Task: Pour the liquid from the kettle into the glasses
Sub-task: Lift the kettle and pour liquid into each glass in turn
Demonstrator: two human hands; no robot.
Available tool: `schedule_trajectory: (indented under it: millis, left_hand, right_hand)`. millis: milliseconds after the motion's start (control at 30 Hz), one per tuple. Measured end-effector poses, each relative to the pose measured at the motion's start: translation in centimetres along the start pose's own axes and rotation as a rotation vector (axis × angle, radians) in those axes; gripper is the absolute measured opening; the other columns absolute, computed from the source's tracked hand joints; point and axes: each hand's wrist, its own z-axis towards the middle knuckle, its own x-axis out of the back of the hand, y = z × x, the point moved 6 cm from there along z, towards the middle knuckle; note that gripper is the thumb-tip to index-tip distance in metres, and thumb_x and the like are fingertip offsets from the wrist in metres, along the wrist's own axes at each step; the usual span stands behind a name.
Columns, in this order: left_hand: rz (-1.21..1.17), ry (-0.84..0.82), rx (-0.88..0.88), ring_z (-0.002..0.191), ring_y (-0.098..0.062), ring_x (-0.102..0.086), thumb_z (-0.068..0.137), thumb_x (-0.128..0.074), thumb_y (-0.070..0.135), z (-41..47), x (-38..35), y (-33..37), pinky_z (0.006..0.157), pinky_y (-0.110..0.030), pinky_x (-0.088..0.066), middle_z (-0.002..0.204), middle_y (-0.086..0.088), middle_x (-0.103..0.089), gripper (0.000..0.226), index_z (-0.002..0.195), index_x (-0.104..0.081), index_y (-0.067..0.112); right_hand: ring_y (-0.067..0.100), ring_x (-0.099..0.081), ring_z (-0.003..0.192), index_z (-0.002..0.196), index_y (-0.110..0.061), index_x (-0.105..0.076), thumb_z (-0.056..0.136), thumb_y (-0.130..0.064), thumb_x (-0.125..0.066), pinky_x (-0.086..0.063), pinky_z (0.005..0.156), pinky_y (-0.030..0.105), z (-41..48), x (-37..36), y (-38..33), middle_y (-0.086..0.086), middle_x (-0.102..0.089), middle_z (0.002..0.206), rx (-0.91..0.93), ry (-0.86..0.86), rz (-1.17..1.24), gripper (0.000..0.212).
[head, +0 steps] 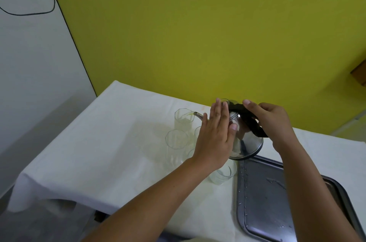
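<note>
A steel kettle (246, 140) with a black handle is tilted to the left, its spout over the far glass (183, 120). A thin yellow-green stream runs from the spout into that glass. My right hand (271, 121) grips the black handle. My left hand (214, 133) lies flat with fingers straight against the kettle's left side and lid. A second clear glass (176, 140) stands nearer, left of my left hand. Another glass (222, 174) stands below the kettle, partly hidden by my left wrist. More glasses behind my left hand are mostly hidden.
A white cloth covers the table (99, 152), whose left edge drops off. A wet metal tray (277, 198) lies at the right front, just under the kettle's base. A yellow wall (198, 34) rises right behind the table.
</note>
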Motion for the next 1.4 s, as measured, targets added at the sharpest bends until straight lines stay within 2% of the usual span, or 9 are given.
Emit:
schedule_trajectory:
  millis: [100,533,667,800,1000,1133,1233,1300,1400]
  left_hand:
    - [0.016,-0.004,-0.020,0.142,-0.009,0.015,0.093,-0.007,0.046,0.2,-0.1,0.2,0.113,-0.030,0.013,0.157,-0.003,0.011,0.063,0.147,0.004,0.015]
    - [0.044,0.016,-0.034,0.143,-0.010,0.014,0.098,-0.017,0.037,0.5,-0.2,0.3,0.114,-0.031,0.012,0.156,-0.003,0.013,0.058,0.147,0.005,0.015]
    - [0.062,0.001,-0.069,0.143,-0.012,0.014,0.099,-0.019,0.035,0.7,-0.4,0.7,0.115,-0.032,0.011,0.156,-0.003,0.012,0.057,0.147,0.004,0.014]
    - [0.086,-0.002,-0.113,0.144,-0.015,0.010,0.099,-0.020,0.034,1.0,-1.1,1.3,0.117,-0.037,0.005,0.157,-0.005,0.007,0.056,0.147,-0.001,0.012]
    - [0.138,-0.014,-0.154,0.145,-0.017,0.006,0.099,-0.016,0.037,1.1,-1.6,1.7,0.117,-0.042,0.000,0.158,-0.008,0.002,0.057,0.148,-0.005,0.009]
    - [0.125,-0.026,-0.165,0.145,-0.017,0.006,0.098,-0.013,0.038,1.1,-2.1,2.2,0.117,-0.041,0.000,0.158,-0.008,0.002,0.058,0.147,-0.004,0.009]
    - [0.089,-0.033,-0.168,0.144,-0.016,0.007,0.099,-0.019,0.034,1.0,-2.8,2.8,0.117,-0.038,0.004,0.157,-0.009,0.003,0.057,0.147,-0.004,0.009]
    - [0.065,-0.042,-0.168,0.144,-0.014,0.009,0.099,-0.020,0.034,0.9,-3.4,3.0,0.116,-0.036,0.007,0.157,-0.008,0.004,0.057,0.147,-0.002,0.009]
    - [0.040,-0.033,-0.175,0.144,-0.016,0.006,0.099,-0.023,0.031,0.6,-4.1,3.2,0.116,-0.037,0.005,0.157,-0.009,0.001,0.056,0.147,-0.004,0.008]
  right_hand:
    - [0.022,-0.040,0.064,0.087,0.017,-0.057,0.081,-0.049,-0.070,-0.030,0.054,0.029,-0.2,0.2,0.3,0.012,-0.045,0.070,-0.017,0.006,0.056,0.067]
    - [0.021,-0.038,0.058,0.091,0.017,-0.058,0.080,-0.051,-0.070,-0.028,0.052,0.028,0.2,0.2,0.4,0.012,-0.043,0.065,-0.004,0.019,0.082,0.070]
    - [0.016,-0.038,0.053,0.085,0.013,-0.060,0.084,-0.045,-0.069,-0.031,0.048,0.023,0.3,0.7,1.1,0.009,-0.045,0.063,-0.016,0.017,0.166,0.059]
    - [0.000,-0.039,0.035,0.074,-0.004,-0.060,0.090,-0.032,-0.065,-0.030,0.035,0.009,0.0,1.4,2.3,-0.015,-0.045,0.039,-0.061,0.012,0.250,0.033]
    - [0.015,-0.037,0.058,0.069,-0.015,-0.060,0.089,-0.035,-0.065,-0.030,0.055,0.025,-0.6,1.8,3.8,-0.016,-0.044,0.045,-0.074,0.026,0.331,0.028]
    - [0.005,-0.042,0.046,0.071,-0.013,-0.060,0.090,-0.032,-0.064,-0.036,0.045,0.015,-0.8,2.5,3.9,-0.017,-0.046,0.042,-0.079,0.050,0.326,0.027]
    - [0.000,-0.040,0.036,0.070,-0.010,-0.059,0.089,-0.030,-0.066,-0.033,0.038,0.011,-0.7,3.6,4.2,-0.016,-0.048,0.041,-0.075,0.077,0.294,0.028]
    - [0.003,-0.043,0.041,0.072,-0.006,-0.062,0.084,-0.037,-0.070,-0.036,0.050,0.019,-0.7,4.2,4.5,-0.006,-0.054,0.052,-0.072,0.096,0.255,0.034]
    - [0.017,-0.047,0.058,0.081,0.009,-0.061,0.067,-0.057,-0.072,-0.037,0.062,0.033,-1.0,5.0,4.2,0.011,-0.055,0.066,-0.062,0.118,0.193,0.068]
